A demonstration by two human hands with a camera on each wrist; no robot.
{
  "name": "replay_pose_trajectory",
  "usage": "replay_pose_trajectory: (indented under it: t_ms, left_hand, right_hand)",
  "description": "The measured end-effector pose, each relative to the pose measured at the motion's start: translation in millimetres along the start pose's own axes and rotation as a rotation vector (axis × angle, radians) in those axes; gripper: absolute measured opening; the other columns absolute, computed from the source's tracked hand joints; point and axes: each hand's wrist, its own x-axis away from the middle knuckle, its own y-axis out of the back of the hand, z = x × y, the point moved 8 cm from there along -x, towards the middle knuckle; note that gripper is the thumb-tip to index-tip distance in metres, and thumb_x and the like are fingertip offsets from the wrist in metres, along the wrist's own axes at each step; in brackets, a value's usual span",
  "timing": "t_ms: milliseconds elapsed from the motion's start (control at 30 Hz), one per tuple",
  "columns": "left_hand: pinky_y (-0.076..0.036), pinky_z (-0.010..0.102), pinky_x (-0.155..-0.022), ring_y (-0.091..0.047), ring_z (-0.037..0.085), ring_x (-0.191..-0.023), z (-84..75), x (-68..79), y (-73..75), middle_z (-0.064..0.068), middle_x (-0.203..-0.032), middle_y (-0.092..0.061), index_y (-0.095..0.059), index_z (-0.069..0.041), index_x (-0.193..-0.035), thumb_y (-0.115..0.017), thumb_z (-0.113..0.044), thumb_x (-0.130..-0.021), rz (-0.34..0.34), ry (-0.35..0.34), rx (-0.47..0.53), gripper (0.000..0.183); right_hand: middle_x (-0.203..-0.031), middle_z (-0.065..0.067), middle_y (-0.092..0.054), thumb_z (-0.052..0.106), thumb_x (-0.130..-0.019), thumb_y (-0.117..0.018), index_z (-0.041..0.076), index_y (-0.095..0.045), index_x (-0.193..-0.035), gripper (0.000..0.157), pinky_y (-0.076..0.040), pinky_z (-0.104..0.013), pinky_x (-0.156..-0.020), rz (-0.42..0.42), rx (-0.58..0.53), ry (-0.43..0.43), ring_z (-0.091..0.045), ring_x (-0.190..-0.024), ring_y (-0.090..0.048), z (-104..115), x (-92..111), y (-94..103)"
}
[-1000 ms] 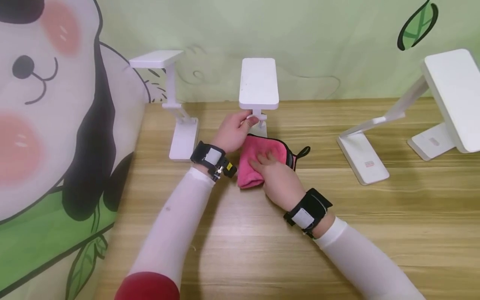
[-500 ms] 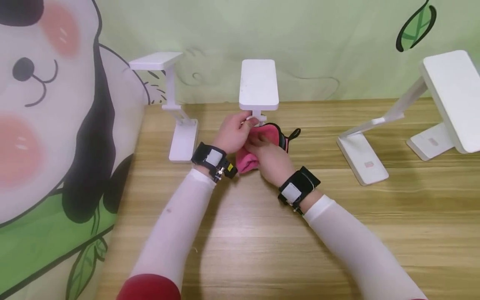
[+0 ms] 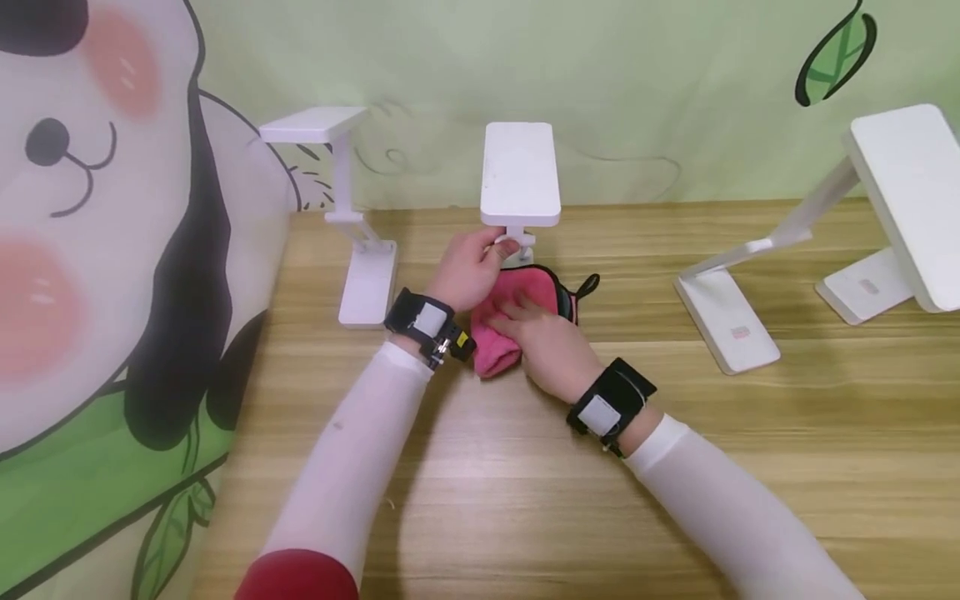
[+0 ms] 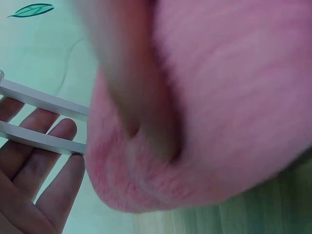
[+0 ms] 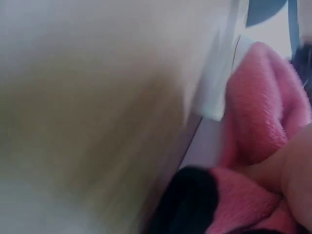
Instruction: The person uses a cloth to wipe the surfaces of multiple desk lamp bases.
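Observation:
My left hand (image 3: 465, 273) holds the hinge area of the middle white desk lamp (image 3: 520, 171), under its flat head. In the left wrist view, its fingers lie behind the lamp's two slim arm bars (image 4: 46, 103). My right hand (image 3: 557, 346) grips a pink plush cloth (image 3: 495, 357) with black trim and a loop, fingers pressed into the pile. The cloth covers most of the lamp's base. In the right wrist view, the thumb side (image 5: 300, 170) bears on the folded cloth, and a pale strip of the base shows beside it.
One white lamp (image 3: 367, 283) stands to the left. Two more, a nearer lamp (image 3: 727, 321) and another base (image 3: 866, 285), stand on the right. All rest on the wood-grain table (image 3: 480, 500), against a green wall cover (image 3: 637, 100) with a panda print at left.
My right hand slid the cloth away from me toward the lamp's hinge, then drew it back toward me. The left hand has kept its place on the lamp.

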Motion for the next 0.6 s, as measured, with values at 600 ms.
replay_pose_trajectory:
  t_ms: [600]
  left_hand:
    - [-0.041,0.033,-0.072,-0.049,0.017,-0.081,3.1,-1.6,-3.9,0.006,-0.093,-0.060,-0.064,-0.017,-0.123,-0.048,-0.037,-0.104,0.025,-0.003,0.041,0.032]
  right_hand:
    - [-0.151,-0.009,-0.043,-0.012,-0.086,-0.052,0.023,-0.052,-0.144,0.068,-0.050,-0.050,-0.095,0.020,-0.010,-0.079,-0.032,-0.140,-0.029,6,23,-2.9]
